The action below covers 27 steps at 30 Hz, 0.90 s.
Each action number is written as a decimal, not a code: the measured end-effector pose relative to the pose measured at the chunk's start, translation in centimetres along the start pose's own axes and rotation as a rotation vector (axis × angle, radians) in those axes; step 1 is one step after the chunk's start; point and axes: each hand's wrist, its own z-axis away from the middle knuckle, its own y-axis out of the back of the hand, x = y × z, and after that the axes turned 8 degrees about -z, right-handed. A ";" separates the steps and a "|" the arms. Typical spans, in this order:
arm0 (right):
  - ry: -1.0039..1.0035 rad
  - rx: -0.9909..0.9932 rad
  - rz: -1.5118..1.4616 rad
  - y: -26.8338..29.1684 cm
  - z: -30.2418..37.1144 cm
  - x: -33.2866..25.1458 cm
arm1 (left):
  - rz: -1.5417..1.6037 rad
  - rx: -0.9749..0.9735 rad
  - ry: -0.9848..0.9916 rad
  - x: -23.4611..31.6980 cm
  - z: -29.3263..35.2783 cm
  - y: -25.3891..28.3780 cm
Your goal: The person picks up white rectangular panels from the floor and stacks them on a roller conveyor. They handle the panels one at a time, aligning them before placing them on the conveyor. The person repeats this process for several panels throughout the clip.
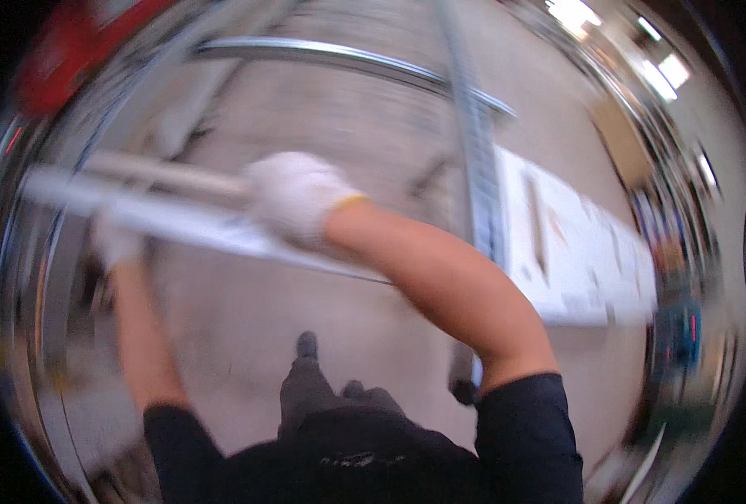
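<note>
A pale wooden stick [167, 174] runs leftward from my right hand [297, 195], which wears a white glove with a yellow cuff edge and is closed around it. Just below the stick lies a long white or silvery bar [196, 228], crossing from the left toward the middle. My left hand [119, 242], also in a white glove, meets the near edge of this bar close to its left end. Motion blur smears both hands, and the left fingers cannot be made out. Whatever is at the far end of the stick is also blurred.
A shiny metal rail [339, 55] crosses at the back, meeting a long metal beam [479, 160] right of centre. Right of that beam is a white board [574, 252] with brown marks. A red object [74, 55] stands far left; a cardboard-coloured panel [622, 143] and shelving are far right.
</note>
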 end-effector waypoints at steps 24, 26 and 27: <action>-1.327 0.976 -0.719 -25.7 91.5 13.5 | -0.600 -1.528 -0.405 2.0 77.9 -32.1; -1.479 1.071 -0.713 -28.2 93.9 15.8 | -0.682 -1.580 -0.054 -1.8 82.1 -34.6; -1.539 1.071 -0.723 -28.9 94.8 17.0 | -0.723 -1.594 -0.029 -3.4 83.2 -35.8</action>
